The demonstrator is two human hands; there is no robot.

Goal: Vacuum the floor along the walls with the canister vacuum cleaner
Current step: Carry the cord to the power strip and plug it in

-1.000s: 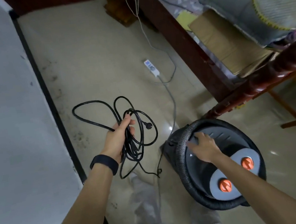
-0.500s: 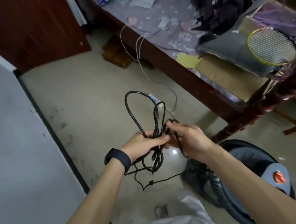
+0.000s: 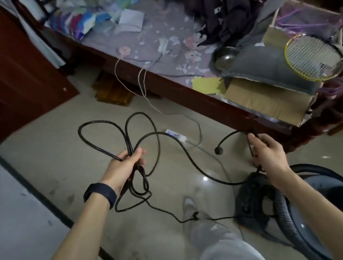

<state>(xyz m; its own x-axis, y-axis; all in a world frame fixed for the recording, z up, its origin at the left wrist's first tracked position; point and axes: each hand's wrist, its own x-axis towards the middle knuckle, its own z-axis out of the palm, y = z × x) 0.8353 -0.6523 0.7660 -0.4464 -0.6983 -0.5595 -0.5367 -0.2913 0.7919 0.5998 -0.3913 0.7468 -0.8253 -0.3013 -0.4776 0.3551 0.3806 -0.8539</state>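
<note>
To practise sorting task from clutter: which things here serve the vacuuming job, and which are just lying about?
For the job: power cord, held by left hand and right hand; plug; canister vacuum; hose; probably the power strip.

Lying about: badminton racket; cardboard box; dark clothes; metal bowl.

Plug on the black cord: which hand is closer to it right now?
Right. The right hand pinches the cord just short of the plug, which dangles to its left. The left hand grips the coiled loops farther left.
</note>
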